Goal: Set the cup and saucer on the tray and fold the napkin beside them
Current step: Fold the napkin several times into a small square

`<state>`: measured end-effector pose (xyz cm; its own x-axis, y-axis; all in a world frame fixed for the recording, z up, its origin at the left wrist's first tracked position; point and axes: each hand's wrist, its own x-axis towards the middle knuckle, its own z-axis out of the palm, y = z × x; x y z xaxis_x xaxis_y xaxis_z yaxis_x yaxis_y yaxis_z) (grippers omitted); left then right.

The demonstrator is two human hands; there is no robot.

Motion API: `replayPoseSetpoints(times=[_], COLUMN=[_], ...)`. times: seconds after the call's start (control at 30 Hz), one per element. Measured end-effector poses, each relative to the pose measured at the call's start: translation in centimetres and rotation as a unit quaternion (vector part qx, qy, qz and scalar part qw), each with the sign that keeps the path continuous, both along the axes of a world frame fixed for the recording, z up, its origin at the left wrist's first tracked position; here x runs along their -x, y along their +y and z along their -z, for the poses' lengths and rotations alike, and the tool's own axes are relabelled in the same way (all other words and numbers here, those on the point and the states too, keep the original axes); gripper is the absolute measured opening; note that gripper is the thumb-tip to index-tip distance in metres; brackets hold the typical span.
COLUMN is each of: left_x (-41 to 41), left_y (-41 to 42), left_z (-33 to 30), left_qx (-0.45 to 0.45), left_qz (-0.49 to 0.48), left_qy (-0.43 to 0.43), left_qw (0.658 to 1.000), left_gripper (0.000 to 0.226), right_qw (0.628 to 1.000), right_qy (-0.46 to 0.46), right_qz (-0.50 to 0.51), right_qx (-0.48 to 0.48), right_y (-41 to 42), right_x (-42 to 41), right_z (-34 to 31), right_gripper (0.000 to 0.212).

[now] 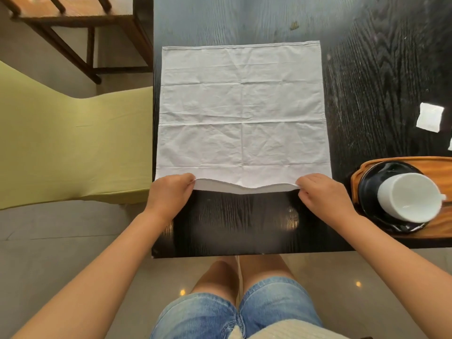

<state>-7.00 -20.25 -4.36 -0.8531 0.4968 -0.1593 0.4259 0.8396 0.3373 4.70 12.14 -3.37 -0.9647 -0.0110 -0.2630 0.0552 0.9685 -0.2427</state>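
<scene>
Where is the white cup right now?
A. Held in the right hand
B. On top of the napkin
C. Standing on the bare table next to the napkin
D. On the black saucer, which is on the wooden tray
D: the white cup sits on the black saucer on the wooden tray, while the left hand and right hand pinch the napkin's near edge.

We note the following colours. The napkin point(242, 113) is plain white, marked with a grid of fold creases. The desk point(381, 77) is black with a visible wood grain. The tray point(437, 160) is orange-brown wood. The saucer point(367, 189) is glossy black; the cup point(411, 196) is white. The chair point(73, 148) is yellow-green. The shorts point(269, 309) are faded blue denim.
</scene>
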Motion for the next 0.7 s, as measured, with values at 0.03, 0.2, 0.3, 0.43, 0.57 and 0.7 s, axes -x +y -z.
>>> replayPoseSetpoints(times=[0.03,0.2,0.3,0.43,0.57,0.7], left_x=[0.3,2.3,3.8,5.4,6.4,7.5], left_y=[-0.3,-1.4,-1.8,-1.6,-1.1,-0.7], left_z=[-0.3,-2.6,-4.1,-5.6,-5.4,-4.6], left_qx=[-0.008,-0.012,0.034,0.057,0.004,-0.054], left_qz=[-0.010,-0.007,0.043,0.099,0.038,-0.049], left_qy=[-0.042,-0.298,-0.435,-0.511,-0.457,-0.326], left_qw=[0.999,0.954,0.899,0.852,0.889,0.943], left_gripper=[0.010,0.017,0.016,0.015,0.018,0.014], right_qw=[1.000,0.983,0.953,0.929,0.941,0.969], right_qy=[-0.019,-0.170,-0.280,-0.344,-0.311,-0.196], right_qz=[0.001,0.009,0.016,0.012,0.043,0.089], right_qx=[0.006,0.065,0.114,0.134,0.128,0.120], right_y=[0.2,1.4,2.1,2.8,3.4,3.4], right_x=[0.2,1.6,2.7,4.0,5.3,7.0], right_z=[-0.5,-3.1,-4.5,-6.0,-5.9,-5.4], right_gripper=[0.004,0.017,0.020,0.019,0.019,0.014])
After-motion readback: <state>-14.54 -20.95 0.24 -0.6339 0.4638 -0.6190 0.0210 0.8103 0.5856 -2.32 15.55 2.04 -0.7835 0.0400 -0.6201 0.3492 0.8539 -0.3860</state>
